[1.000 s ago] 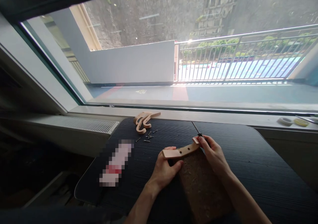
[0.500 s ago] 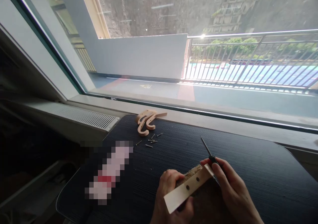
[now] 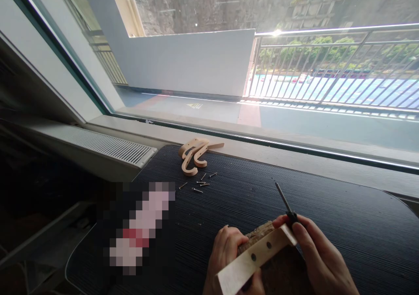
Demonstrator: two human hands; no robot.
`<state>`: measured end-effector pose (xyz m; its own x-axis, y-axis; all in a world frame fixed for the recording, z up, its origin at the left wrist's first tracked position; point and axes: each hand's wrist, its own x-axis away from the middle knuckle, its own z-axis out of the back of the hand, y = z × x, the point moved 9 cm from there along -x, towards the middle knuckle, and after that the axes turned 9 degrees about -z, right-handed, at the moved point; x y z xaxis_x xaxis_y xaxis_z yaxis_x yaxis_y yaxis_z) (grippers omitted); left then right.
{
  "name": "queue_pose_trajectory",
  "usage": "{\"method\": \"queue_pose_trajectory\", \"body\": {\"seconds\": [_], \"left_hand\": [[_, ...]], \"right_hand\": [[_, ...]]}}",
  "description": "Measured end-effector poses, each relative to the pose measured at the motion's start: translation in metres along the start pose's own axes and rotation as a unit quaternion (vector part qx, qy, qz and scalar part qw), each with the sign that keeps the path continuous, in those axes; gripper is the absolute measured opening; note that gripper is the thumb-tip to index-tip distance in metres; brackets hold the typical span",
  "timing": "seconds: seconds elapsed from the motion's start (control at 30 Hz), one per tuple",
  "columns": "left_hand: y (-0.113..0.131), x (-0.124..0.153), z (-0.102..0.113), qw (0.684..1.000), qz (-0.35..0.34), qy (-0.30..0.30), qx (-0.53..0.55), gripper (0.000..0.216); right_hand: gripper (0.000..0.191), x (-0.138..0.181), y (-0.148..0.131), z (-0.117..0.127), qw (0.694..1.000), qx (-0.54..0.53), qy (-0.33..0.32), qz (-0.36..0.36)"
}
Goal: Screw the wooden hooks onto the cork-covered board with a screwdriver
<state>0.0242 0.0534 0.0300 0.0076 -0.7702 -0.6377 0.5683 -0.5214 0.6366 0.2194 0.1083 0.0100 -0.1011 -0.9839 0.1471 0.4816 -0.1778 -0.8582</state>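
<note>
My left hand [image 3: 225, 251] is closed around a pale wooden strip [image 3: 238, 268] and the rough, bark-like wood piece [image 3: 260, 235] behind it. Two dark round spots, perhaps holes, show in the strip's middle. My right hand [image 3: 319, 251] grips a screwdriver [image 3: 284, 199] by its dark handle, the thin metal shaft pointing up and to the left, away from the wood. Fingers of this hand also rest at the strip's right end. Most of the handle is hidden by the hand. Farther back lie several small screws [image 3: 200, 183] and curved wooden hooks [image 3: 193, 155].
Everything lies on a dark, ribbed tabletop [image 3: 235, 199] with rounded corners. A blurred pink and red item [image 3: 144, 225] is at the left. Beyond the table run a windowsill [image 3: 248, 151] and a large window, with a white vent grille [image 3: 114, 149] to the left.
My hands, the wooden strip and the screwdriver have shifted slightly right and down in view. The camera view has tilted a little. Both grips stay the same.
</note>
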Motion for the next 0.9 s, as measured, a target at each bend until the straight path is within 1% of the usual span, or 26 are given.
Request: {"method": "queue_pose_trajectory", "body": {"seconds": [0.23,0.4,0.53,0.7,0.83,0.9], "left_hand": [[0.01,-0.005,0.006,0.999,-0.028,0.0,-0.02,0.024],[0.008,-0.002,0.005,0.999,-0.042,-0.001,-0.016,0.026],[0.0,0.004,0.0,0.999,-0.027,0.012,-0.017,0.024],[-0.007,0.01,-0.004,0.999,-0.002,0.049,-0.024,0.016],[-0.012,0.012,-0.004,0.997,0.017,0.071,-0.032,0.025],[-0.013,0.012,-0.005,0.996,0.021,0.074,-0.038,0.023]], "right_hand": [[0.034,0.007,-0.013,0.001,1.0,-0.011,0.016,0.014],[0.034,0.006,-0.012,-0.002,1.0,-0.004,0.019,0.008],[0.035,0.005,-0.016,0.0,0.999,0.022,0.037,0.015],[0.036,0.005,-0.031,0.002,0.997,0.051,0.049,0.042],[0.035,0.002,-0.023,0.001,0.997,0.058,0.034,0.026],[0.034,0.0,-0.014,-0.001,0.998,0.055,0.017,0.011]]}}
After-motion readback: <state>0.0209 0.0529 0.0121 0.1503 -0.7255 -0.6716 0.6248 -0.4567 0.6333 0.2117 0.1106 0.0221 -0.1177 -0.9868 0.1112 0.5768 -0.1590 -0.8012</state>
